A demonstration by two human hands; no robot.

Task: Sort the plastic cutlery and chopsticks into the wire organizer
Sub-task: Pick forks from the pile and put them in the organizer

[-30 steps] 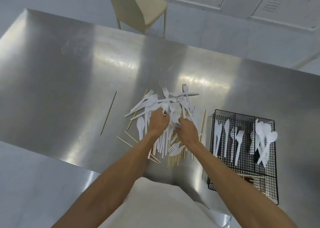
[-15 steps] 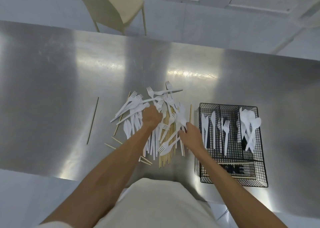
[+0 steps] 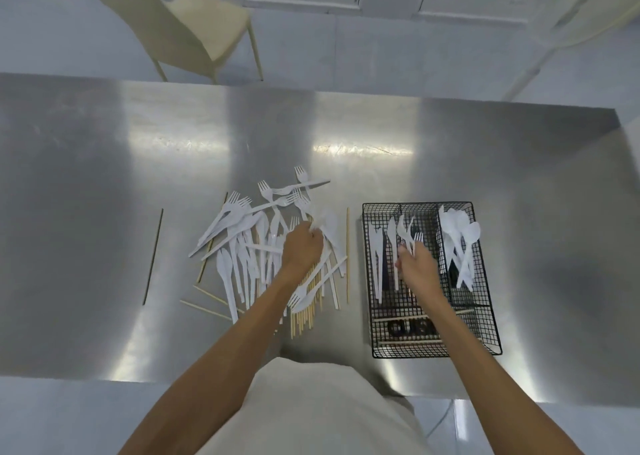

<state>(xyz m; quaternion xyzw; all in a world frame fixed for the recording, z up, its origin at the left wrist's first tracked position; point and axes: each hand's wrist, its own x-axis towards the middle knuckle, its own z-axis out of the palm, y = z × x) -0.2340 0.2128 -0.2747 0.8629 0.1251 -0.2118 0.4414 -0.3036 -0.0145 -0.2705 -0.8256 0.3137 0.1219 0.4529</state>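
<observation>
A heap of white plastic cutlery (image 3: 249,243) lies mid-table, mixed with wooden chopsticks (image 3: 306,311). To its right stands the black wire organizer (image 3: 486,302), with knives in its left slot, forks in the middle, spoons (image 3: 462,238) in the right and chopsticks across the near section. My left hand (image 3: 303,248) rests on the heap, fingers closed on a white piece. Over the organizer's middle slot, my right hand (image 3: 415,264) holds white forks (image 3: 407,231).
The steel table (image 3: 104,177) carries a lone dark chopstick (image 3: 153,255) to the left of the heap and a light one (image 3: 347,253) between heap and organizer. A cream chair (image 3: 194,28) stands beyond the far edge. My pale apron fills the bottom centre.
My right hand left the heap and moved right with forks over the organizer's middle slot. My left hand stayed on the heap. The camera tilted, showing more of the table.
</observation>
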